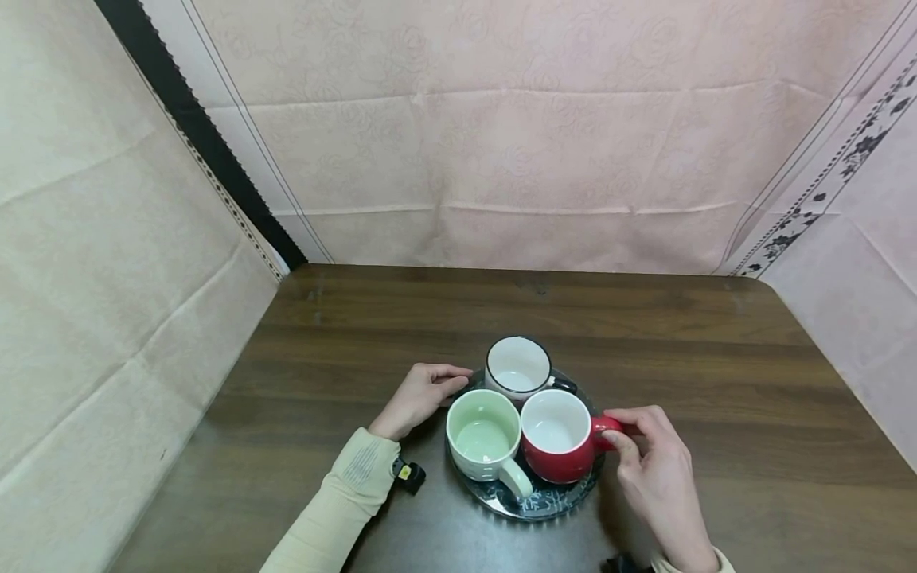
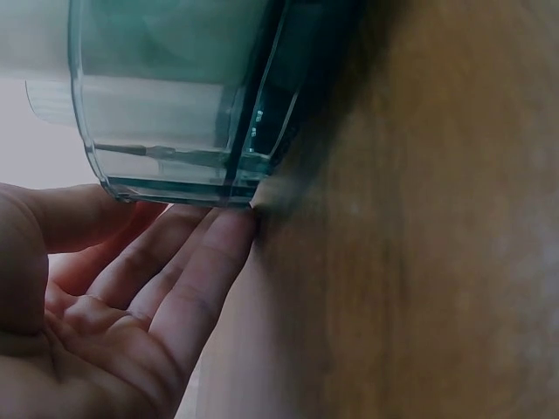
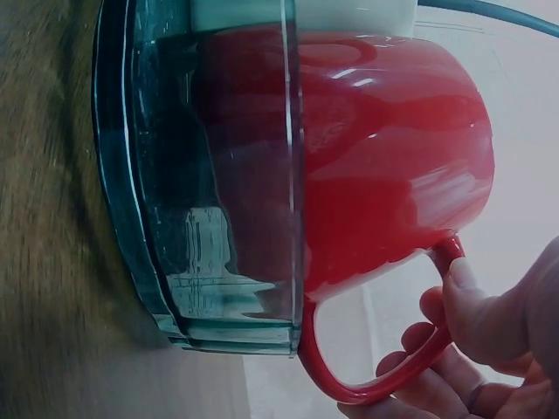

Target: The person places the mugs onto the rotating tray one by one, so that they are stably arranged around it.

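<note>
Three mugs stand close together in a round, clear dark-tinted glass tray [image 1: 494, 495]. The red mug [image 1: 557, 465], white inside, is on the right; its handle is pinched between the thumb and fingers of my right hand [image 1: 659, 469]. In the right wrist view the red mug [image 3: 397, 157] sits behind the tray's glass wall [image 3: 210, 253]. A light green mug [image 1: 483, 442] is at the left front, and a white mug [image 1: 517, 368] with a dark rim and black handle at the back. My left hand [image 1: 419, 398] touches the tray's left side with fairly straight fingers [image 2: 188, 305].
The tray rests on a brown wooden table [image 1: 344, 493] with rounded far corners. Pale patterned cloth [image 1: 530, 151] hangs behind the table and along both sides. A dark strip [image 1: 215, 143] runs down at the back left corner.
</note>
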`<state>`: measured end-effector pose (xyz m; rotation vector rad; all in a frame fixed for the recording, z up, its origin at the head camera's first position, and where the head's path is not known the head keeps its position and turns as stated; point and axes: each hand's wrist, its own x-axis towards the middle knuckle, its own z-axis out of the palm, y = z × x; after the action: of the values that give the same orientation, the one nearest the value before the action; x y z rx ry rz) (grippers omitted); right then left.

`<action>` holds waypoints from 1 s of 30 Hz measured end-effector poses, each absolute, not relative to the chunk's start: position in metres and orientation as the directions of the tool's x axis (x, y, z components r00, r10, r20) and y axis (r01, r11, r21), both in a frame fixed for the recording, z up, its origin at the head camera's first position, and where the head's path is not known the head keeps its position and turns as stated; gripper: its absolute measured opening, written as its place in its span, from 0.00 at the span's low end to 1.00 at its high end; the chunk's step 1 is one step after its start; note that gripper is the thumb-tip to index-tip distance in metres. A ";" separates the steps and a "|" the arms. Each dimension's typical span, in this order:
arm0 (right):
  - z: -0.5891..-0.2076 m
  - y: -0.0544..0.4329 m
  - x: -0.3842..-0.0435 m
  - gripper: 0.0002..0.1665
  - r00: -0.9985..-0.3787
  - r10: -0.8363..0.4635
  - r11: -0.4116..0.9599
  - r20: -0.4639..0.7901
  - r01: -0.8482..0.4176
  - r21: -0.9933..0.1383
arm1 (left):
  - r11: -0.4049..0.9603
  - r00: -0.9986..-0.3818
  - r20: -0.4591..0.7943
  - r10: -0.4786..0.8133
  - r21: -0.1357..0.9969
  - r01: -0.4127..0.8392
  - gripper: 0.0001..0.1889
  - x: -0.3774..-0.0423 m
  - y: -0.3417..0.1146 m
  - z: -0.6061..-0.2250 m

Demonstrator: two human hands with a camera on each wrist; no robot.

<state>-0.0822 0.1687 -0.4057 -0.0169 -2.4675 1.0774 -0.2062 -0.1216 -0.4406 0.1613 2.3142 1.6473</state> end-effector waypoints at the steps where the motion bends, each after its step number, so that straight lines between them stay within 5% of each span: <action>1: -0.406 0.169 -0.083 0.17 -0.901 0.185 0.692 0.392 -0.164 -0.703 | 0.338 -0.950 -0.172 0.260 0.938 -0.078 0.11 -0.206 -0.122 -0.441; 30: -0.407 0.170 -0.095 0.20 -0.911 0.150 0.665 0.385 -0.195 -0.721 | 0.351 -0.949 -0.168 0.266 0.934 -0.067 0.11 -0.206 -0.122 -0.440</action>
<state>-0.0951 0.1699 -0.4070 0.0353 -2.4674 1.1369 -0.2064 -0.1224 -0.4395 0.1777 2.3268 1.6302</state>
